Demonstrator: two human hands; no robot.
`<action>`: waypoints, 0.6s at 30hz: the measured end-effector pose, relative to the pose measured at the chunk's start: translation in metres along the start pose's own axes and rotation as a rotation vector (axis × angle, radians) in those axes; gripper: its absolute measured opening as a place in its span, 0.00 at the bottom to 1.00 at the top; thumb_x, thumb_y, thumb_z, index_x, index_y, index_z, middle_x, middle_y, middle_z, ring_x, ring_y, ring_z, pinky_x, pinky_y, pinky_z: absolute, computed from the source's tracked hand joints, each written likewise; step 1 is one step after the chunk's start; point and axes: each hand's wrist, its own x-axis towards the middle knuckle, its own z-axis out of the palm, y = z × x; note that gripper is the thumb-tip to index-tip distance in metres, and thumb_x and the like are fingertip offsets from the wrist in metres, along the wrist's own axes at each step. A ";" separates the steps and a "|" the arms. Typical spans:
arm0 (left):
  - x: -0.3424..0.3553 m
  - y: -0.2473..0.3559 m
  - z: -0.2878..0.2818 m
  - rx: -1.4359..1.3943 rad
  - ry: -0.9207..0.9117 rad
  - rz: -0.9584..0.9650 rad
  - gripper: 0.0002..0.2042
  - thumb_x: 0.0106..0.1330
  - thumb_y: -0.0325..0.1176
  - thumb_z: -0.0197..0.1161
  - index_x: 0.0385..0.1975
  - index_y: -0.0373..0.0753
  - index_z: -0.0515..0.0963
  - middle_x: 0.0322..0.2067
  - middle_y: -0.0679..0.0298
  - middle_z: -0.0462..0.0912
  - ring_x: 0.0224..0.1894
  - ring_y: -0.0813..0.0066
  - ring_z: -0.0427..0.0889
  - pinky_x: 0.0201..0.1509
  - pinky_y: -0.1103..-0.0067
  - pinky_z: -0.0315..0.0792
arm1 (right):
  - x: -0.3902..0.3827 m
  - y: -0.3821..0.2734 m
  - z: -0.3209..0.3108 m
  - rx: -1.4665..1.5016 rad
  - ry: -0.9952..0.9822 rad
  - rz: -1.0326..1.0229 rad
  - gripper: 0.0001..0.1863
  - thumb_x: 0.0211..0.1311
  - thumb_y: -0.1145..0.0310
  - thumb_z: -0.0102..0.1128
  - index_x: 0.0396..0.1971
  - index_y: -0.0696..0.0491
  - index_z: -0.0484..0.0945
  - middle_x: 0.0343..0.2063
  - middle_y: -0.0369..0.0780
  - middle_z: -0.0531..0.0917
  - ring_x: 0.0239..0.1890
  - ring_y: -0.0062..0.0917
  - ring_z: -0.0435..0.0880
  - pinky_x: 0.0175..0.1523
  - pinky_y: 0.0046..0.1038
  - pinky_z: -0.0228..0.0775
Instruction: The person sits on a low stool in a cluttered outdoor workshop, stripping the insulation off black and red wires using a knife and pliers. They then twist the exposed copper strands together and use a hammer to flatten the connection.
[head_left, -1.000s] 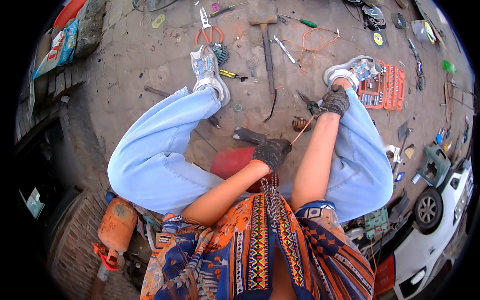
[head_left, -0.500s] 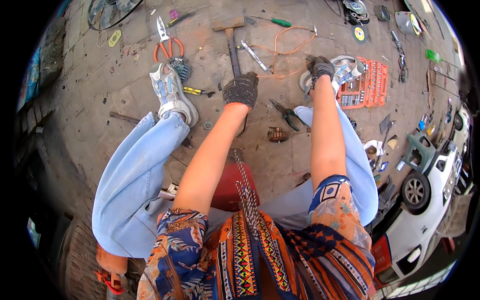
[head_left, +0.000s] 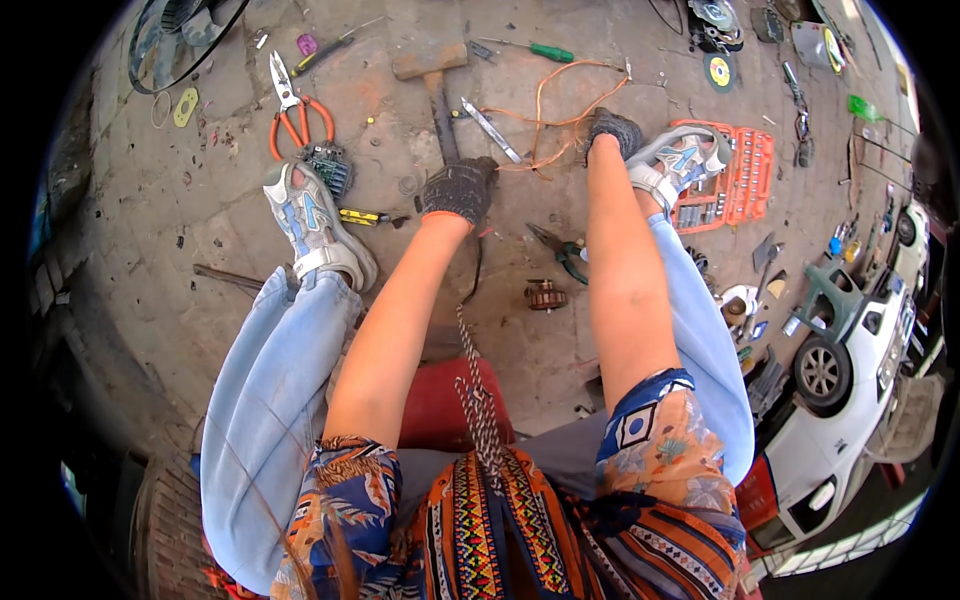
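My left hand point(head_left: 458, 191), in a dark knit glove, is closed on the thin orange wire point(head_left: 540, 128), just below the handle of the long hammer point(head_left: 436, 95). My right hand point(head_left: 612, 134), gloved too, is closed on the same wire beside my right shoe; its fingertips are partly hidden. A slim silver tool point(head_left: 490, 128) lies between them. Below are dark-handled pliers point(head_left: 570, 258) and a copper-wound motor part point(head_left: 544, 295). Left of my left hand are a yellow cutter point(head_left: 362, 216), a circuit board point(head_left: 327, 166) and orange-handled shears point(head_left: 298, 115).
An orange socket set point(head_left: 748, 175) lies beside my right shoe. A green screwdriver point(head_left: 548, 52), a cutting disc point(head_left: 719, 71) and a fan part point(head_left: 165, 45) lie farther out. A red seat or container point(head_left: 430, 400) is beneath me, and a white car point(head_left: 885, 340) shows at right.
Both hands have moved forward, away from my body, with the orange wire drawn out toward the loop on the ground. Over the last half second the left hand shifted slightly down and leftward in view.
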 end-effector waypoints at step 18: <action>-0.006 -0.013 0.019 -0.062 -0.114 0.010 0.13 0.62 0.40 0.50 0.38 0.43 0.78 0.36 0.53 0.81 0.40 0.54 0.80 0.43 0.62 0.73 | -0.070 -0.056 -0.032 1.410 0.491 0.463 0.22 0.45 0.77 0.62 0.43 0.56 0.68 0.39 0.43 0.76 0.40 0.30 0.77 0.48 0.28 0.69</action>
